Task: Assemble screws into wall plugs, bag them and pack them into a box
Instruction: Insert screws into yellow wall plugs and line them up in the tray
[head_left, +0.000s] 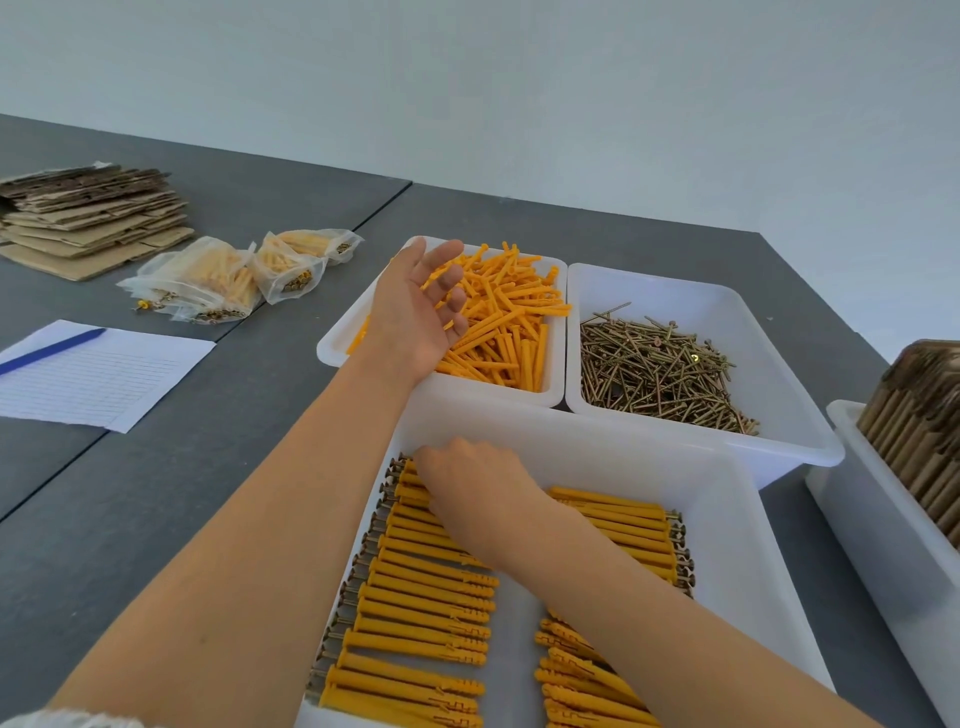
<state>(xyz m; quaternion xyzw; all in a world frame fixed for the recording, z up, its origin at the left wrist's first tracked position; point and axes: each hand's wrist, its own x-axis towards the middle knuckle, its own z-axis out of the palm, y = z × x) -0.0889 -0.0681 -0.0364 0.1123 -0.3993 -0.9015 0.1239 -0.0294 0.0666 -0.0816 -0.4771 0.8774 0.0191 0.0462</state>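
Two rows of assembled plugs (415, 618) so far, still assembling.
Right hand (475, 491) laying one down, fingers hidden; left hand (415, 306), fingers loosely spread, needs a loose plug (511, 317).

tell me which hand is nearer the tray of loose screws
Left. The left hand hovers open over the loose plugs' tray, beside the screw tray. The right hand rests on the assembled plugs in the near tray.

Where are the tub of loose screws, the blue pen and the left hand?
tub of loose screws (597, 332): head view, on its bare white left wall.
blue pen (52, 349): head view, on the middle of its barrel.
left hand (415, 306): head view, on the open palm.
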